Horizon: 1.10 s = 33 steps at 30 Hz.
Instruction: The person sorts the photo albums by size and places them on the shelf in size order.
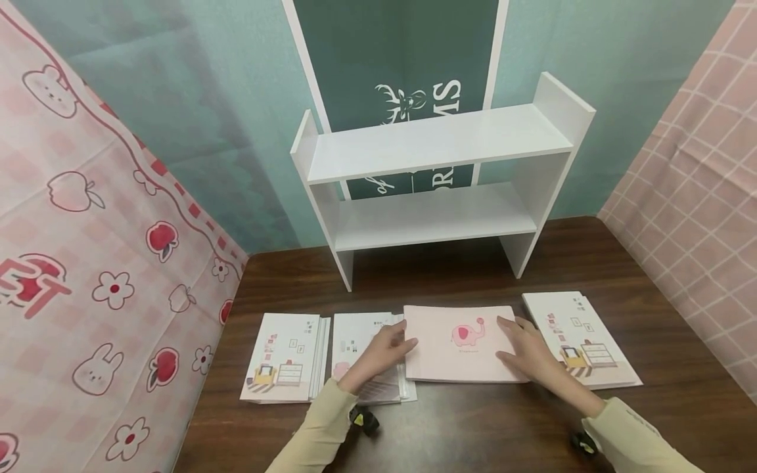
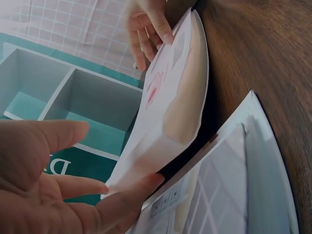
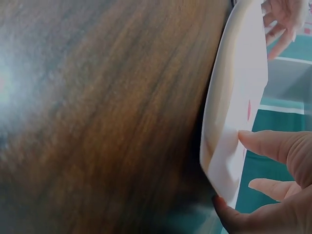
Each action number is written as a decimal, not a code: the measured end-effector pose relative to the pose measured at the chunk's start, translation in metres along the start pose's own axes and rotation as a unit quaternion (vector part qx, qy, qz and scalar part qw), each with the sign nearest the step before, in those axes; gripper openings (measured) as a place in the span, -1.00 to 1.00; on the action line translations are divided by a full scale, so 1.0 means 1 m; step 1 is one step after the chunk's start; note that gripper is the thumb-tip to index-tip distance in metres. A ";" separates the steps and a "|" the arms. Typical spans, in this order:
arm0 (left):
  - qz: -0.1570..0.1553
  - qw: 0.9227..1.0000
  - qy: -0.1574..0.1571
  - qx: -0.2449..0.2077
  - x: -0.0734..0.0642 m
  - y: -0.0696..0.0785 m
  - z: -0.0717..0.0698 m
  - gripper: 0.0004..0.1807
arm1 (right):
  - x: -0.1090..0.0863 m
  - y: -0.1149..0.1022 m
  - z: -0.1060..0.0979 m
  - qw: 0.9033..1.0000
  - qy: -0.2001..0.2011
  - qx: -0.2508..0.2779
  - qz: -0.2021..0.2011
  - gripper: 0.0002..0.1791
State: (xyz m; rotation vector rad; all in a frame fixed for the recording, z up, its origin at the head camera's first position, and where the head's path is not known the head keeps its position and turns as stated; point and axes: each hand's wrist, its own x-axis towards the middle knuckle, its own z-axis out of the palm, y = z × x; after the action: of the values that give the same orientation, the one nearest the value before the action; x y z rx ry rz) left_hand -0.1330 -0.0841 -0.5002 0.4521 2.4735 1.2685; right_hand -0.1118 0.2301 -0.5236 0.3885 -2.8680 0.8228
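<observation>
A pink book point(image 1: 437, 345) with an elephant on its cover lies flat, between both hands. At its left edge is my left hand point(image 1: 384, 351). In the left wrist view, that hand's fingertips meet the book's spine point(image 2: 146, 163) while the thumb stays apart from the cover. My right hand point(image 1: 529, 348) pinches the right edge, its thumb on the cover and a fingertip at the edge below, as the right wrist view shows. Beneath the left forearm is a middle stack of white books point(image 1: 361, 335), partly hidden by the hand.
Another white stack point(image 1: 284, 355) lies at the left, and a white book with a room drawing point(image 1: 568, 328) at the right. Behind them stands a white two-tier shelf point(image 1: 437, 144) on the wooden table point(image 1: 473, 433). Patterned cloth point(image 1: 118, 263) hangs at both sides.
</observation>
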 end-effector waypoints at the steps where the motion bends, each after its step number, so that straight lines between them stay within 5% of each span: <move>1: -0.001 1.000 0.005 -0.004 0.000 -0.001 0.000 -0.31 | 0.000 0.000 0.000 1.000 0.002 0.006 0.000 -0.27; 10: 0.013 0.999 0.028 -0.032 0.000 -0.010 -0.002 -0.31 | -0.006 -0.001 0.000 0.997 -0.006 0.067 0.026 -0.33; 19: -0.019 0.996 0.009 -0.089 0.002 -0.013 -0.004 -0.27 | -0.007 0.002 -0.002 0.992 -0.022 0.111 0.064 -0.29; 26: -0.017 0.995 0.010 -0.100 0.002 -0.017 -0.004 -0.27 | -0.008 0.004 -0.002 0.980 -0.040 0.157 0.112 -0.05; 33: -0.004 0.992 0.007 -0.125 0.002 -0.019 -0.004 -0.27 | -0.007 0.004 -0.004 0.968 -0.062 0.200 0.135 -0.06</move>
State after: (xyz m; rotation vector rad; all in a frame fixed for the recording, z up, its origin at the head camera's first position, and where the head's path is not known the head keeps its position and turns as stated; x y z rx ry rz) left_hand -0.1386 -0.0966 -0.5139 0.3692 2.2823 1.5583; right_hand -0.1062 0.2370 -0.5231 0.0875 -2.8949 1.4867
